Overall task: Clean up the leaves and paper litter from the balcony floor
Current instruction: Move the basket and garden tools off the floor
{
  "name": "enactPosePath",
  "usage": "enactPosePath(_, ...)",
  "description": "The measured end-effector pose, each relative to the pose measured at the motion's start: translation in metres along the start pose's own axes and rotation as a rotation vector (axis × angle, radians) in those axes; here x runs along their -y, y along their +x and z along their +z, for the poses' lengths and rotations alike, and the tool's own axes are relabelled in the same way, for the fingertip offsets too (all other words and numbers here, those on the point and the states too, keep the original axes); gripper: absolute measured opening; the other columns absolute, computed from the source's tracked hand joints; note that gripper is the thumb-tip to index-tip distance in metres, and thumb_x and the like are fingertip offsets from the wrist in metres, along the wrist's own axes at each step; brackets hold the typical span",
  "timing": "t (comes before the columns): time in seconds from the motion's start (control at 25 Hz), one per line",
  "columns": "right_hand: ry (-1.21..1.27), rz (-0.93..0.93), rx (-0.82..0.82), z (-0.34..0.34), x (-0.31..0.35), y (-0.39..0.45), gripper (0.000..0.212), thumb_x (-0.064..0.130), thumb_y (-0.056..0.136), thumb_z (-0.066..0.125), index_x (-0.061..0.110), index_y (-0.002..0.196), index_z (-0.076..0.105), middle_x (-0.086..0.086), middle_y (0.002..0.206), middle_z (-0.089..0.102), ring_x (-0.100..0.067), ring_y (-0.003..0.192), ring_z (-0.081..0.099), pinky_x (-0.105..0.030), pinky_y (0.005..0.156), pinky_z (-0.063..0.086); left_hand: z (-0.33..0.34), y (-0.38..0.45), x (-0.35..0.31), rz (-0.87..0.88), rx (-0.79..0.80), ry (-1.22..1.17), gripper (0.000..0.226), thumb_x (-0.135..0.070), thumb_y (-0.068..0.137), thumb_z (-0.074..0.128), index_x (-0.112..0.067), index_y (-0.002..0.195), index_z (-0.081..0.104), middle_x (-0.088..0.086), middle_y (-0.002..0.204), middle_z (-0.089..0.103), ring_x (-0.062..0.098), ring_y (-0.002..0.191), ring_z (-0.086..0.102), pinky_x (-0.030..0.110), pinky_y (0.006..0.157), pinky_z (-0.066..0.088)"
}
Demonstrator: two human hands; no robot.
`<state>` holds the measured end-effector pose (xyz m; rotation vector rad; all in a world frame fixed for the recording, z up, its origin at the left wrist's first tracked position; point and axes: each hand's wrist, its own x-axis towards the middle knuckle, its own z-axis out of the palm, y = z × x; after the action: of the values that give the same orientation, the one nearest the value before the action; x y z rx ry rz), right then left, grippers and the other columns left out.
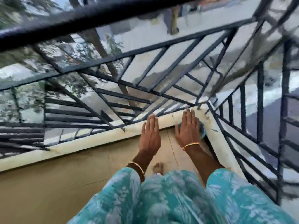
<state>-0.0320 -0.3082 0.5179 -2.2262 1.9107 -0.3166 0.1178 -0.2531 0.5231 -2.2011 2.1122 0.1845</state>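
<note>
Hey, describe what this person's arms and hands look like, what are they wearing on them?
Both forearms are bare. The left hand has a thin gold-coloured bangle at its wrist, and the right hand has a similar gold-coloured bangle. The sleeves are loose turquoise fabric with a pale leafy print, matching the rest of the garment. Any rings are too blurred to tell.

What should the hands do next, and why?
Probably the right hand should curl round the blue thing half hidden under it in the corner by the white ledge and lift it. Both hands are flat with straight fingers, the left hand holds nothing, and I can't tell what the blue thing is.
</note>
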Motion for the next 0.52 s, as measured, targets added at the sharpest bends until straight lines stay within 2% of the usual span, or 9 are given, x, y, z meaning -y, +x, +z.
enactPosePath(0.12, 0.023, -0.184, -0.008, -0.019, 0.029, 0.006, 0.062, 0.037, 0.087, 0.031, -0.005, 0.13, 0.048, -0.024, 0.139, 0.044, -0.037, 0.131, 0.039, -0.052, 0.103, 0.035, -0.032, -0.012, 0.007, -0.116, -0.142, 0.009, 0.066, -0.016, 0.076, 0.048, -0.001, 0.14, 0.045, 0.017, 0.149, 0.039, 0.03, 0.139, 0.037, 0.044, 0.111, 0.029)
enactPosePath(0.24, 0.064, -0.373, 0.0, -0.034, 0.062, 0.001, 0.063, 0.037, 0.086, 0.029, -0.006, 0.127, 0.05, -0.025, 0.137, 0.046, -0.039, 0.129, 0.041, -0.053, 0.102, 0.036, -0.056, -0.035, 0.012, -0.304, -0.176, 0.007, 0.062, -0.019, 0.08, 0.033, -0.003, 0.138, 0.048, 0.014, 0.147, 0.044, 0.028, 0.136, 0.041, 0.042, 0.11, 0.031)
enactPosePath(0.44, 0.12, -0.72, -0.008, -0.047, 0.117, -0.045, 0.059, 0.034, 0.086, 0.03, -0.005, 0.124, 0.053, -0.024, 0.133, 0.049, -0.037, 0.127, 0.043, -0.049, 0.101, 0.036, -0.073, -0.116, 0.029, -0.589, -0.231, 0.04, 0.063, -0.019, 0.077, 0.033, 0.0, 0.134, 0.051, 0.017, 0.143, 0.047, 0.029, 0.134, 0.041, 0.042, 0.111, 0.023)
enactPosePath(0.52, 0.126, -0.82, 0.023, -0.047, 0.14, -0.064, 0.059, 0.034, 0.086, 0.031, -0.005, 0.123, 0.055, -0.024, 0.133, 0.05, -0.036, 0.126, 0.045, -0.048, 0.1, 0.031, -0.084, -0.15, 0.04, -0.702, -0.239, 0.028, 0.062, -0.018, 0.076, 0.032, 0.0, 0.132, 0.054, 0.017, 0.14, 0.05, 0.029, 0.133, 0.045, 0.042, 0.11, 0.027)
